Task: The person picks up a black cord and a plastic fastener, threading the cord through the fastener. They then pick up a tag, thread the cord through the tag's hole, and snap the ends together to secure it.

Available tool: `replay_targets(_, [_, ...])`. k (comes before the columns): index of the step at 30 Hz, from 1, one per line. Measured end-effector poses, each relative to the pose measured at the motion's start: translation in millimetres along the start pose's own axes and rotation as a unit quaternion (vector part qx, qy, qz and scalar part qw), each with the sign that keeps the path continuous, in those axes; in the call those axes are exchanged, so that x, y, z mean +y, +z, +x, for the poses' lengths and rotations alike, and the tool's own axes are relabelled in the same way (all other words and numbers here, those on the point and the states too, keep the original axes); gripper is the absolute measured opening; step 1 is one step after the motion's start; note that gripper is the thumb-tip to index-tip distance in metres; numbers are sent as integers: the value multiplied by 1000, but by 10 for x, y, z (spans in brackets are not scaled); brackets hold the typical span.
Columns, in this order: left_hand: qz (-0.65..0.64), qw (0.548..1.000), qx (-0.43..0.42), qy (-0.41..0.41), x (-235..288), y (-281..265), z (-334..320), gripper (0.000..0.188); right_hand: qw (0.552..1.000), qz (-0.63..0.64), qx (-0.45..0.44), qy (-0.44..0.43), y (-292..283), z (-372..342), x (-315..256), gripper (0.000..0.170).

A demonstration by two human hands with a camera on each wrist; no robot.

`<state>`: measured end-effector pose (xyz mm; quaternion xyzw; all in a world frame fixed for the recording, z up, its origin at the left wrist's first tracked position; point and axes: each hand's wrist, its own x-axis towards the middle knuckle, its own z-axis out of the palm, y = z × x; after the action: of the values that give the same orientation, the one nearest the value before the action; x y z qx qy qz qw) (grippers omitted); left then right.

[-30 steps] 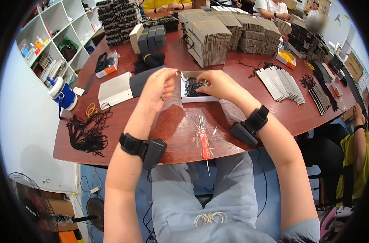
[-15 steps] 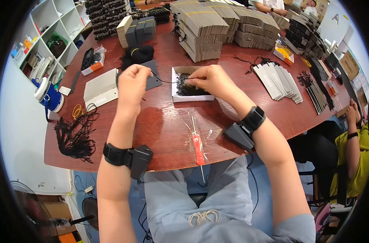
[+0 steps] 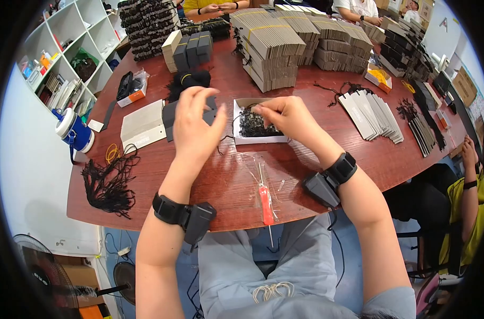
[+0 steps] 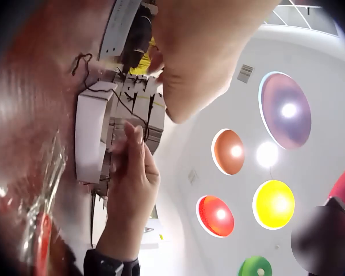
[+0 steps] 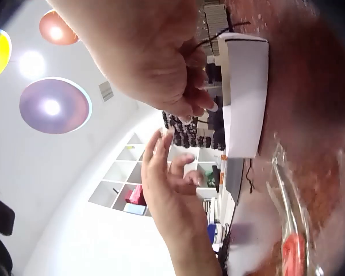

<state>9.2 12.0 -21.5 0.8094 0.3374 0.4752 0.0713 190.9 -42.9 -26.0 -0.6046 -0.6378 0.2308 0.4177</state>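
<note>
My right hand (image 3: 291, 118) is above a white box (image 3: 260, 141) filled with small black pieces (image 3: 257, 127). Its thumb and forefinger pinch a thin black cord (image 4: 125, 103), which drapes over the box's edge onto the table. My left hand (image 3: 195, 125), left of the box, has its fingers parted and holds nothing. Dark grey cards (image 3: 169, 123) lie behind it. A red-handled tool (image 3: 265, 204) with a thin metal shaft lies in front of the box, its tip past the table's edge.
Black cords (image 3: 111, 183) lie in a heap at the left, by a blue and white jug (image 3: 76, 133). Pale grey strips (image 3: 370, 116) fan out at the right. Banded grey stacks (image 3: 268, 50) stand at the back. Other people sit around the table (image 3: 226, 196).
The cord was stretched between both hands half a second ago. My left hand has let go of it and spread its fingers; the cord now hangs slack from my right hand.
</note>
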Motion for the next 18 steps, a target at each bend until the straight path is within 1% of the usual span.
replay_targets(1, [-105,993,-53,-12,73,-5,6,32,997,-22,23,-77,42,-14,12,16])
replay_targets(2, [-209,972,-106,-24,126,3,-5,33,986,-45,46,-154,73,-26,12,16])
replay_targets(4, [-288,932,-214,-55,177,70,-85,37,969,-96,19,-226,97,-60,-31,13])
replay_targets(5, [-323,918,-220,-63,125,157,-125,33,978,-47,-2,-203,106,-62,-17,13])
replay_targets(6, [-322,918,-221,-64,149,113,-97,33,983,3,-23,-180,109,-60,-4,12])
replay_targets(7, [-314,900,-273,-132,194,26,-42,27,984,5,-22,-179,81,-53,-6,12])
replay_targets(8, [-304,874,-323,-198,210,-31,-10,23,991,69,-72,-94,25,-38,-18,13])
replay_targets(9, [-300,882,-291,-217,167,-23,-30,18,984,131,-121,-8,-31,-21,-29,14])
replay_targets(10, [-300,883,-291,-216,78,21,-44,18,984,131,-120,-9,-77,-6,-34,14])
replay_targets(11, [-296,920,-205,-157,-36,86,-57,17,981,157,-117,3,-121,4,-38,15])
replay_targets(12, [-290,945,-116,-95,-86,106,-42,17,976,183,-113,15,-161,5,-45,17])
replay_targets(13, [-255,957,-81,-112,-122,109,-31,18,966,231,-111,33,-197,-1,-59,19])
replay_targets(14, [-256,957,-80,-111,-140,94,-29,18,967,229,-110,33,-194,6,-51,19])
replay_targets(16, [-219,944,-113,-217,-126,49,-15,19,965,247,-83,38,-155,27,-6,20])
replay_targets(17, [-262,929,-121,-232,-103,64,-29,21,965,246,-87,38,-135,16,-2,21])
replay_targets(18, [-262,929,-121,-231,-94,77,-42,21,965,246,-86,37,-115,17,7,21])
